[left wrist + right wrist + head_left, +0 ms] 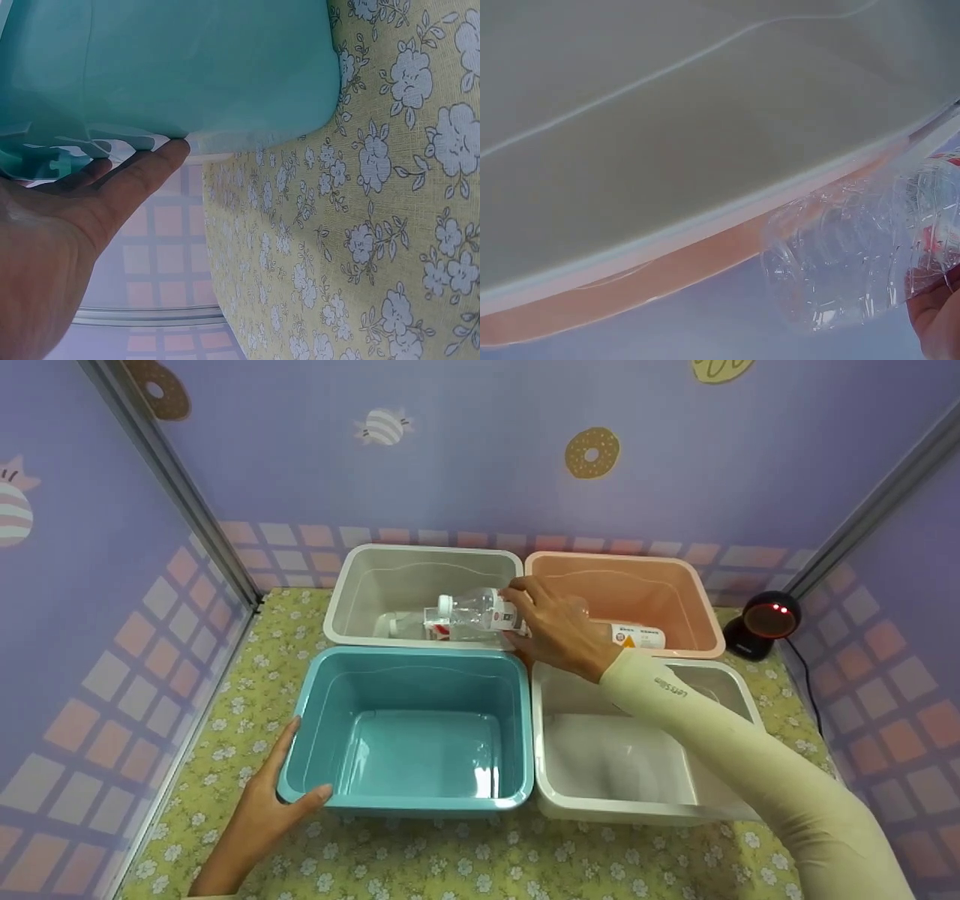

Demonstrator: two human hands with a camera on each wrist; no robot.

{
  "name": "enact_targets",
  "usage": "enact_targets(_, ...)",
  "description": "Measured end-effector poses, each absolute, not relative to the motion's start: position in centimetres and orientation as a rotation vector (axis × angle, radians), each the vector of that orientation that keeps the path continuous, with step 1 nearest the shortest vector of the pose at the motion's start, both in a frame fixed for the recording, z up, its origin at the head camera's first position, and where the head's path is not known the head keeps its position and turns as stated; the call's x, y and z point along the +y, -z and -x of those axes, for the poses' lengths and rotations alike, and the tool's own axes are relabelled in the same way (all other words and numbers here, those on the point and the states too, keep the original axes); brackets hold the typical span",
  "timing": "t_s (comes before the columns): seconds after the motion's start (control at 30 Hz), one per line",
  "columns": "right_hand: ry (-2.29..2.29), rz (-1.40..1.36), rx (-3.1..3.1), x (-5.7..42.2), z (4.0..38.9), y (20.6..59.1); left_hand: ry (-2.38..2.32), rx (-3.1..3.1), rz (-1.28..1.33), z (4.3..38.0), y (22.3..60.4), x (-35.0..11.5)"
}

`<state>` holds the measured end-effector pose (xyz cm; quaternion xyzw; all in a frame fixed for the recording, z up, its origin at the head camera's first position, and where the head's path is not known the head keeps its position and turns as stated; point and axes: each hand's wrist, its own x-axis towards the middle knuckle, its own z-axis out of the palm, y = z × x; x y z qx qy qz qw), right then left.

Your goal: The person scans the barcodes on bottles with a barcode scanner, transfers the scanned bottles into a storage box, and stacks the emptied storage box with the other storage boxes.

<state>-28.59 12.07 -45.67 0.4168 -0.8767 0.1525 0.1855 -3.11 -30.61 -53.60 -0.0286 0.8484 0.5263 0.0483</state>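
My right hand [561,624] grips a clear plastic bottle [474,612] with a white cap and a red-and-white label. The bottle lies on its side over the back-left white bin [356,577], cap pointing left. In the right wrist view the ribbed bottle [840,251] shows its base end, with only a few fingertips [934,315] visible. Beside the front-left corner of the teal bin [420,803] is my left hand [262,806], thumb at the front rim and fingers along the left side. Those fingers [142,176] lie nearly straight against the bin's outside.
Clear bottles [409,626] lie in the back-left bin. A white labelled bottle [637,636] is in the salmon bin [701,592] at back right. Under my right forearm stands another white bin [551,780]. A black scanner [769,619] with red lights stands at far right.
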Motion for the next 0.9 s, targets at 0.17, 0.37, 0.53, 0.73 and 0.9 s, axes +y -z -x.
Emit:
enact_targets(0.17,-0.389,-1.192,-2.431,10.9,28.7,45.7,-1.605,2.581,0.088,3.2,53.7,-30.6)
enact_targets(0.37,-0.355,-1.249,-2.368,9.8,29.1,45.6,-1.603,2.600,0.066,3.2,53.6,-30.5)
enact_targets(0.53,-0.367,-1.298,-2.337,8.9,29.4,45.5,-1.631,2.594,0.057,3.1,53.6,-30.4)
enact_targets(0.73,-0.368,-1.299,-2.347,8.0,29.6,45.6,-1.671,2.560,0.072,3.1,53.6,-30.4)
enact_targets(0.9,-0.335,-1.317,-2.320,7.2,29.8,45.6,-1.669,2.565,0.068,3.0,53.6,-30.5)
